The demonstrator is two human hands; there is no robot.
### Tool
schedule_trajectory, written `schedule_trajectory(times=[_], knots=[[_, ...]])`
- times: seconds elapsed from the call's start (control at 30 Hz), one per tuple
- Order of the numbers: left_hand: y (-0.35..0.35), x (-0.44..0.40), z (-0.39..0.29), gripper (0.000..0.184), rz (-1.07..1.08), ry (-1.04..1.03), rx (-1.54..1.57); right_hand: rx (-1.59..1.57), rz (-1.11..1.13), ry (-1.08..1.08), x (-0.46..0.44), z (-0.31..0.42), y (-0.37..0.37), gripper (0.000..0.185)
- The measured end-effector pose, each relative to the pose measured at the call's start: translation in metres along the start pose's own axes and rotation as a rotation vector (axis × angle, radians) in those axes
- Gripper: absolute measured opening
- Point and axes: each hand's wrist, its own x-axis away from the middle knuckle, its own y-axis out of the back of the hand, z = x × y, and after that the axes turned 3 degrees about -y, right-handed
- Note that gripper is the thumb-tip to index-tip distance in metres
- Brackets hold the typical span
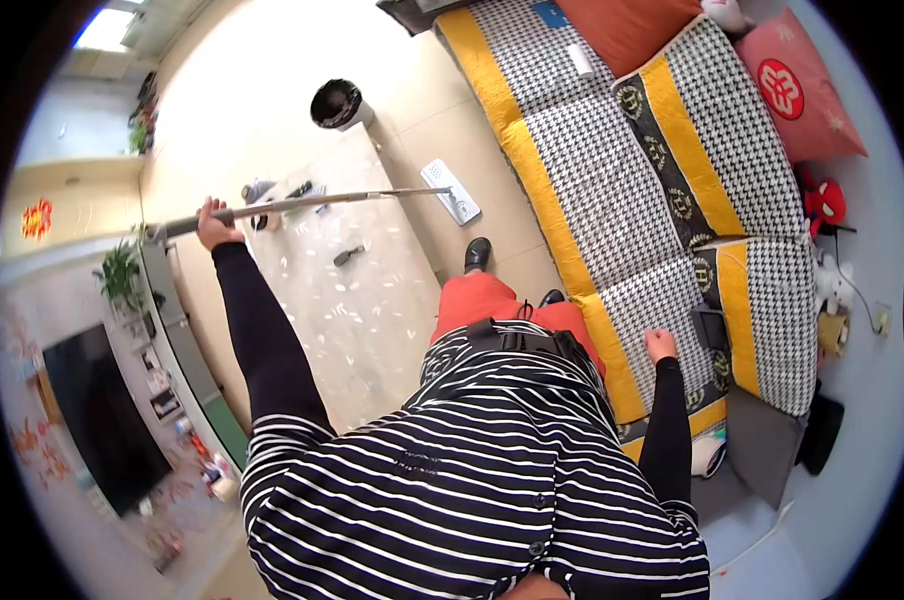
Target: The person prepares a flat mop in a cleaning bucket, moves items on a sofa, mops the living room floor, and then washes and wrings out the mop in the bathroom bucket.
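My left hand (214,225), its arm stretched out to the left, is closed round a long thin pole (342,198). The pole has a thicker grey grip end at the left and narrows toward the right. It passes above the pale table (362,330), and its thin tip overlaps a white flat panel with dark markings (450,192) on the floor; I cannot tell whether they touch. My right hand (660,345) is curled into a fist near the sofa seat, with nothing visible in it.
A sofa with a houndstooth and yellow cover (612,190) runs along the right. A black-lined bin (340,104) stands beyond the table. Small items, among them a dark object (349,256), lie on the tabletop. A television (107,415) and a plant (119,275) are at the left.
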Motion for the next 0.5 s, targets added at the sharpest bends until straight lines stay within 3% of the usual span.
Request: schedule_trajectory(times=[0.07, 0.1, 0.2, 0.33, 0.5], knots=[[-0.023, 0.007, -0.008, 0.021, -0.001, 0.095, 0.056, -0.158, 0.011, 0.118, -0.031, -0.014, -0.037, 0.031], [-0.037, 0.019, -0.012, 0.017, 0.142, 0.088, 0.048, -0.138, -0.087, 0.146, -0.025, 0.004, -0.05, 0.03], [-0.093, 0.077, -0.017, 0.009, 0.565, -0.021, -0.048, -0.19, -0.039, 0.163, -0.004, 0.081, -0.075, 0.031], [-0.186, 0.192, -0.023, 0.009, 0.964, -0.065, -0.145, -0.34, -0.001, 0.265, 0.04, 0.196, -0.094, 0.031], [-0.237, 0.325, -0.066, 0.01, 0.946, -0.091, -0.034, -0.431, 0.039, 0.289, 0.078, 0.272, -0.114, 0.033]])
